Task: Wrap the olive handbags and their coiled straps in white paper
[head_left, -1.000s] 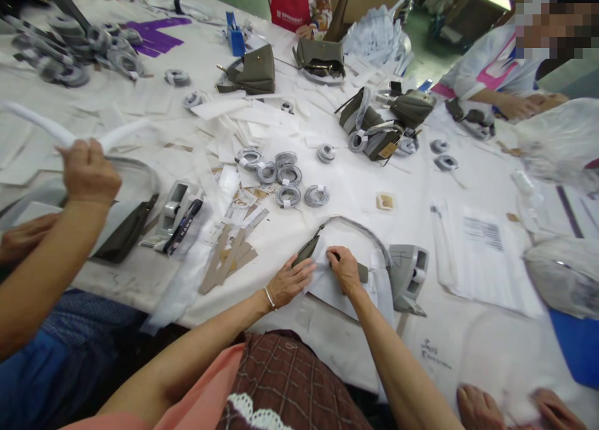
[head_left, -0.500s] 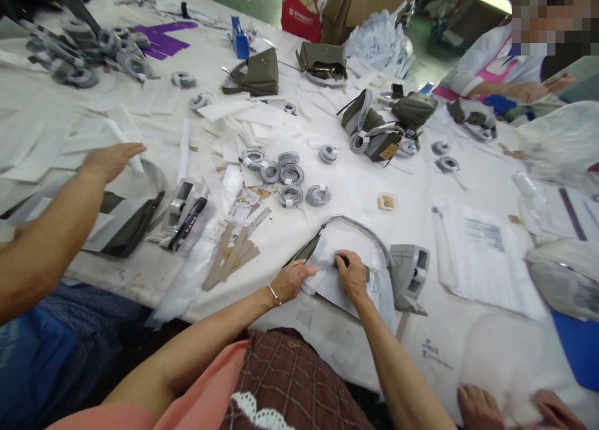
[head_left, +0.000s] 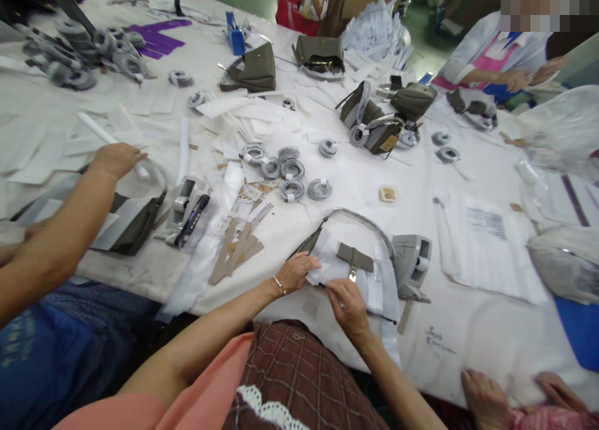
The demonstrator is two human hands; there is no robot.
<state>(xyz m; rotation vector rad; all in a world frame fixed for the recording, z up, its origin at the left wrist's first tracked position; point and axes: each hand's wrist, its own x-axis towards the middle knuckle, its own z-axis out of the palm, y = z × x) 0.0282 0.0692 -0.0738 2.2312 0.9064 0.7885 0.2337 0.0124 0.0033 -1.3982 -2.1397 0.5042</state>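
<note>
An olive handbag [head_left: 354, 256] wrapped in white paper [head_left: 333, 269] lies at the table's near edge, its grey wrapped handle [head_left: 360, 219] arching behind it. My left hand [head_left: 294, 272] presses on the paper at the bag's left side, fingers curled on its edge. My right hand [head_left: 347, 301] pinches the paper's lower edge just below the bag's strap and metal clasp [head_left: 352, 272]. A grey tape dispenser [head_left: 412, 264] stands right beside the bag.
Several grey strap coils [head_left: 290, 173] lie behind the bag, and more olive bags [head_left: 255, 71] farther back. A co-worker's arm [head_left: 70, 218] at the left reaches over another bag [head_left: 133, 227] and dispenser [head_left: 183, 208]. Another person's hands [head_left: 510, 395] rest at the bottom right. Printed sheets [head_left: 482, 246] lie right.
My right hand has come off the bag's flap strap and dropped to the paper's near edge, uncovering strap and clasp. The co-worker's arm lowered a white roll onto the table.
</note>
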